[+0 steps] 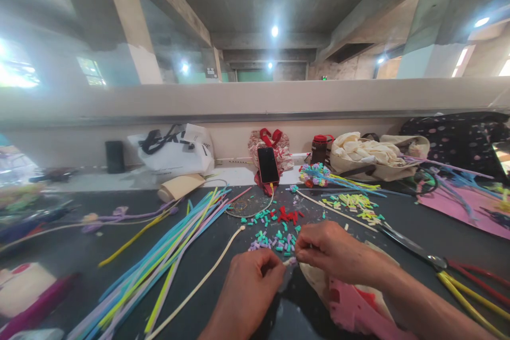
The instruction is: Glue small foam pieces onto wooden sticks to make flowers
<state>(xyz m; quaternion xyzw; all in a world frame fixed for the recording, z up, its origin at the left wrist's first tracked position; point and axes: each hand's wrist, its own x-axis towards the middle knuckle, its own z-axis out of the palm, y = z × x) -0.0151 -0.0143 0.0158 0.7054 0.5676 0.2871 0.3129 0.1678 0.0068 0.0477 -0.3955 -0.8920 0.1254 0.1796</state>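
Note:
My left hand (pixel 253 284) is closed in a pinch on a thin pale stem (pixel 287 263) with small lilac pieces (pixel 293 260) at its tip. Just to the right, my right hand (pixel 330 249) has thumb and fingers pressed together close to that tip; what they hold, if anything, is hidden. Beyond both hands lie small cut pieces in lilac and teal (pixel 274 241), with a cluster of red pieces (pixel 287 215) farther back. Another cream stem (pixel 199 281) with a knobbed end rests left of my left hand.
Long coloured strips (pixel 171 255) lie in a bundle at the left. Yellow pieces (pixel 353 202) are scattered at the back right, near large scissors (pixel 436 261). A phone (pixel 268 166) leans against a patterned bag (pixel 281 143). Pink and cream material (pixel 350 303) sits below my right forearm.

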